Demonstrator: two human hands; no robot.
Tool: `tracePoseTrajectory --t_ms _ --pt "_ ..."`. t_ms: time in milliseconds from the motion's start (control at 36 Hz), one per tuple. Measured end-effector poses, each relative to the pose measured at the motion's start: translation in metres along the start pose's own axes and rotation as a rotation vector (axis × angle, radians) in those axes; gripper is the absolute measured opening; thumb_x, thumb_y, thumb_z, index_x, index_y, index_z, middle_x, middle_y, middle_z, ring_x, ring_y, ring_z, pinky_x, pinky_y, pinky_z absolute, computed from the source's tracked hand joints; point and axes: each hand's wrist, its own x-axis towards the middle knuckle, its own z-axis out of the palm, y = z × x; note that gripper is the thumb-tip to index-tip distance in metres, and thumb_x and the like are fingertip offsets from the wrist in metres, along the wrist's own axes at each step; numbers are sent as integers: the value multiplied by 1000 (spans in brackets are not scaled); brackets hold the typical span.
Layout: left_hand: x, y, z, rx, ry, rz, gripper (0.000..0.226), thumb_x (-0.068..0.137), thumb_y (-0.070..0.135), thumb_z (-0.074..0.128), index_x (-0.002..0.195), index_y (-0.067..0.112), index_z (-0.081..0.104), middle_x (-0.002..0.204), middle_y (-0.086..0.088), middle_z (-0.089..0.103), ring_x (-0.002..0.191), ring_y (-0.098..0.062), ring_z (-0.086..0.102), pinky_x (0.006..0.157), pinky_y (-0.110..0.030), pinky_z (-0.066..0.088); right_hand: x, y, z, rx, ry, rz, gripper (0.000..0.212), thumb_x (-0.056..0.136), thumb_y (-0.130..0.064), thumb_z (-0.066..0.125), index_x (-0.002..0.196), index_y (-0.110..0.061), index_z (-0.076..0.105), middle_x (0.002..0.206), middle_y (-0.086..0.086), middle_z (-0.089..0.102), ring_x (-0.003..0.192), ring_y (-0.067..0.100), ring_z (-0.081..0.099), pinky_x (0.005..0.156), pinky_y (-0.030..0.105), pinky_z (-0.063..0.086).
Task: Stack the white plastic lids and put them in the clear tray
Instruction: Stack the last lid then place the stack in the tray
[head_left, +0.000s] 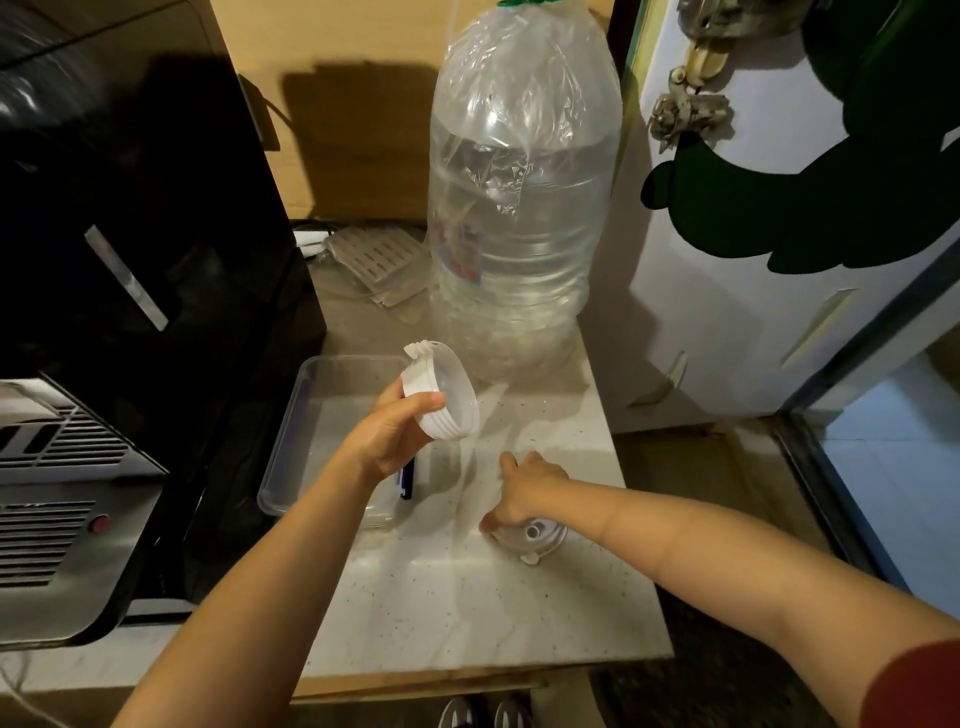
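My left hand (387, 434) holds a stack of several white plastic lids (447, 392) on edge, raised above the right rim of the clear tray (291, 431). The tray lies on the pale countertop, to the left of the middle, and holds nothing that I can see. My right hand (524, 491) reaches down over a single white lid (535, 535) that lies flat on the counter near the right edge. Its fingers close around the lid's left rim, and part of the lid is hidden under the hand.
A large clear water bottle (519, 208) wrapped in plastic stands behind the tray. A black appliance (130, 234) fills the left side. A white door (779, 260) is on the right. A dark blue object (407, 480) lies by the tray's right wall.
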Motion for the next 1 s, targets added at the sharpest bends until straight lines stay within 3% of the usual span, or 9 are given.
tracePoseTrajectory --t_ms 83,250,444,556,667,778,861,1000 --pt "0 -1 -1 4 -2 -5 82 47 27 68 123 14 39 101 -6 50 91 -20 53 64 -25 56 1 -1 2 11 -11 12 90 72 -58 63 143 -23 18 139 13 28 113 34 51 71 32 43" --pt "0 -3 -1 11 7 -2 83 48 28 68 125 13 39 102 -6 51 92 -20 54 64 -26 56 1 1 -5 74 -21 -14 87 74 -55 61 142 -24 18 143 16 25 116 36 49 75 32 43" --pt "4 -1 -1 -1 -2 12 77 48 28 68 120 14 43 100 -6 53 90 -20 55 66 -26 56 -3 3 -43 228 12 -29 91 74 -53 60 146 -25 13 152 17 8 131 38 36 98 38 40" --pt "9 1 -5 -12 20 38 90 52 28 69 132 6 36 103 -8 52 92 -22 54 65 -27 55 -7 2 -74 322 89 -42 90 72 -50 62 145 -24 16 150 16 9 127 38 40 84 35 42" --pt "13 7 -5 -40 34 63 87 52 27 69 131 9 37 103 -7 52 91 -20 55 65 -27 54 -19 -1 -108 371 169 -64 89 73 -48 62 145 -26 14 153 16 0 128 40 39 84 37 44" --pt "17 18 -1 -72 27 88 80 48 27 70 122 15 41 103 -7 52 92 -21 54 67 -29 53 -40 -6 -143 408 319 -119 83 73 -49 63 141 -25 21 149 15 11 117 37 46 78 35 41" --pt "18 29 4 -120 -10 117 89 36 27 81 117 16 45 99 -8 52 88 -21 54 63 -28 56 -55 -9 -163 508 410 -206 76 74 -43 65 135 -26 24 143 14 19 107 35 47 78 34 41" --pt "19 40 10 -212 -24 135 96 20 35 89 106 21 51 98 -7 55 82 -18 63 61 -28 57 -72 -14 -182 721 621 -422 60 71 -33 73 109 -22 27 118 11 42 97 27 50 64 28 40"
